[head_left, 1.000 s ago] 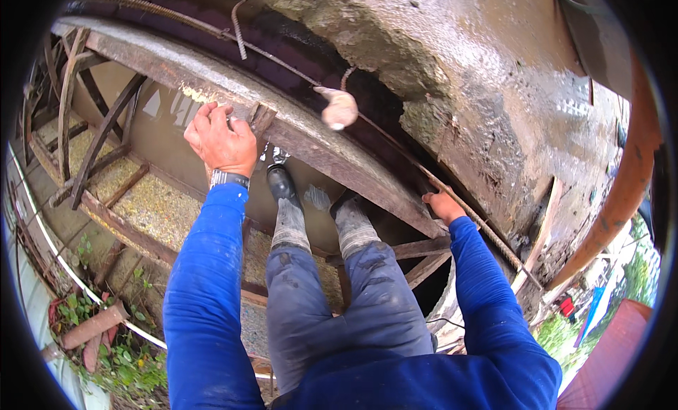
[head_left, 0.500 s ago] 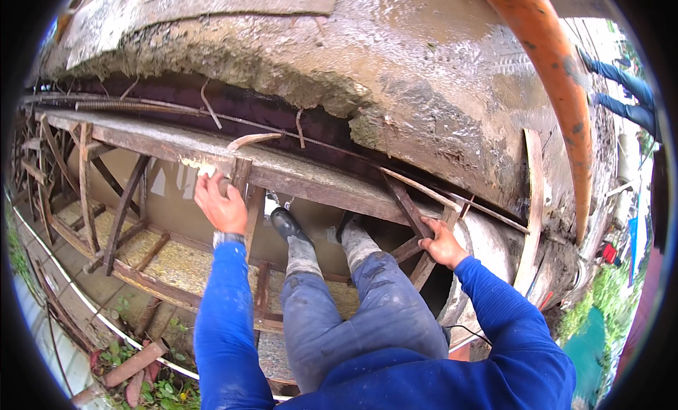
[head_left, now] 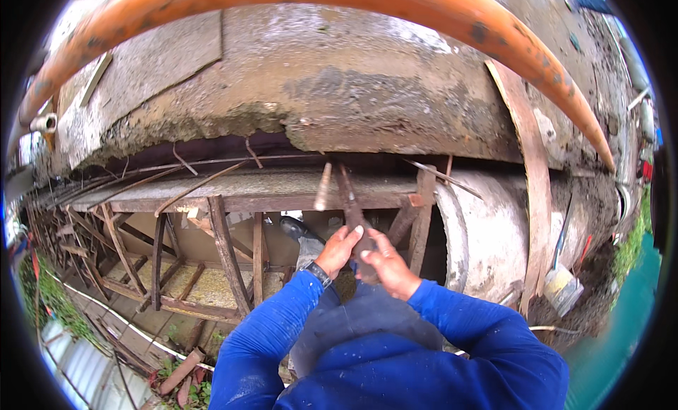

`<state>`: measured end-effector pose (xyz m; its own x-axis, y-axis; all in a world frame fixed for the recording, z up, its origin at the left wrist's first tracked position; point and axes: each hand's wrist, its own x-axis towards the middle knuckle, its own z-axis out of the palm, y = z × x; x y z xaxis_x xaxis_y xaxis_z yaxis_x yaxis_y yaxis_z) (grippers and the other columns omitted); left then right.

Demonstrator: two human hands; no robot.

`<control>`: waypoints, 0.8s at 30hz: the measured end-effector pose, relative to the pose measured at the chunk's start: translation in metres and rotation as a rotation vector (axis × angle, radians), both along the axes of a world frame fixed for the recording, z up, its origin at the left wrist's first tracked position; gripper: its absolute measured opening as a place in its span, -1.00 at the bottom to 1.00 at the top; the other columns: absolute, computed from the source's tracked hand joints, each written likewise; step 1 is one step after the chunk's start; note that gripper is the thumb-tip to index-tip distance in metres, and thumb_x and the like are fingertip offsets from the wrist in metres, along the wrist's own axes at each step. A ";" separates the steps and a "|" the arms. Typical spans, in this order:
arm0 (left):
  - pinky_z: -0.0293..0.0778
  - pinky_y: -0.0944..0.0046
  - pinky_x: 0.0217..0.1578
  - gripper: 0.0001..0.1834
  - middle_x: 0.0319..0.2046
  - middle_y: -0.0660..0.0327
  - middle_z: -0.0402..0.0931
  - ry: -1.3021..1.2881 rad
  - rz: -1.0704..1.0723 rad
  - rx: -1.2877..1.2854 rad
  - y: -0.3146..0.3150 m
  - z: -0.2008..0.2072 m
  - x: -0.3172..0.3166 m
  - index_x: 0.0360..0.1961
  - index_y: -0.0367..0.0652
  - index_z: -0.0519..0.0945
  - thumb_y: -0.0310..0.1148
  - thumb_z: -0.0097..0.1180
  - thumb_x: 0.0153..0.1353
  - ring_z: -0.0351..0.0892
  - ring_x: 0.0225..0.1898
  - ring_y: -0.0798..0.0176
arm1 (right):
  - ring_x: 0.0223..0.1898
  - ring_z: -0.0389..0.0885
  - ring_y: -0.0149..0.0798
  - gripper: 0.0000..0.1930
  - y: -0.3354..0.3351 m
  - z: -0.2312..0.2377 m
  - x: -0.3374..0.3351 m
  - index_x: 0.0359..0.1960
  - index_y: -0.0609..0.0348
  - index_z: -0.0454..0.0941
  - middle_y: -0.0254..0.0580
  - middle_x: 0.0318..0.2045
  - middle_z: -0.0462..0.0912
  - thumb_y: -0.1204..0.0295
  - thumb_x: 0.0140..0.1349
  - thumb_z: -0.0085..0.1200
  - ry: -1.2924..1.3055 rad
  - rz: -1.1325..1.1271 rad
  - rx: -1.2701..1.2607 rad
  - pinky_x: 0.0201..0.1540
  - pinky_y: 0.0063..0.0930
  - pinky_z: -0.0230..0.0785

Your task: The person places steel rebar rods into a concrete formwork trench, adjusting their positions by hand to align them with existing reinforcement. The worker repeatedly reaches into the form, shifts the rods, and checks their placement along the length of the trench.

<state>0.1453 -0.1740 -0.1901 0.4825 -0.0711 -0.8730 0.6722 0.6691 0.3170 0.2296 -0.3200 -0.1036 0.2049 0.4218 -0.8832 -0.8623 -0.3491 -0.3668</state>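
Observation:
My left hand (head_left: 337, 250), with a watch on its wrist, and my right hand (head_left: 388, 266) meet in the middle of the view. Both close around the lower end of a rusty metal tool (head_left: 350, 201). The tool's thin shaft rises to the wooden formwork beam (head_left: 247, 189) under the concrete slab (head_left: 339, 99). A pale wooden stick (head_left: 323, 187) hangs from the beam just left of the tool. Both of my sleeves are blue. Below my hands are my grey trousers and one dark boot (head_left: 292, 228).
An orange pipe (head_left: 438, 11) arches overhead. Rusty frame bars (head_left: 224, 258) stand left of my hands, and a round concrete column (head_left: 487, 233) and a slanted plank (head_left: 534, 184) to the right. A small bucket (head_left: 561, 288) sits at lower right. A white hose (head_left: 106, 312) runs at lower left.
My hands were apart on the beam, left hand high and right hand low. They have come together on the rusty tool, and the view has tilted up toward the slab and the orange pipe.

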 end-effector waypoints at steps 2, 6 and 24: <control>0.71 0.14 -0.15 -0.71 -0.19 0.17 0.66 0.074 0.130 -0.119 -0.015 0.008 0.010 0.04 -0.12 0.49 -0.15 0.20 0.58 0.71 -0.22 0.23 | 0.25 0.56 -0.23 -0.13 -0.016 -0.012 -0.019 0.73 0.08 -0.24 -0.02 0.42 0.41 0.36 0.56 0.05 -0.349 0.335 0.073 0.13 -0.26 0.64; 0.75 0.12 -0.25 -0.66 -0.23 0.17 0.62 0.207 -0.060 -0.087 -0.004 0.017 0.006 0.15 -0.14 0.45 -0.36 0.25 0.46 0.71 -0.31 0.21 | 0.29 0.65 -0.13 -0.31 -0.064 0.015 0.012 0.55 0.34 0.33 0.17 0.26 0.66 0.21 0.53 0.19 -0.040 0.398 0.252 0.21 -0.26 0.56; 0.48 0.15 0.32 -0.17 0.36 -0.06 0.51 0.048 -1.025 0.647 0.165 0.119 -0.076 0.60 -0.29 0.22 -0.47 0.32 0.36 0.59 0.31 0.11 | 0.42 0.36 0.21 -0.42 -0.262 -0.044 0.081 0.27 0.21 0.60 0.16 0.34 0.48 0.24 0.22 0.29 -1.331 0.551 -1.078 0.53 0.12 0.12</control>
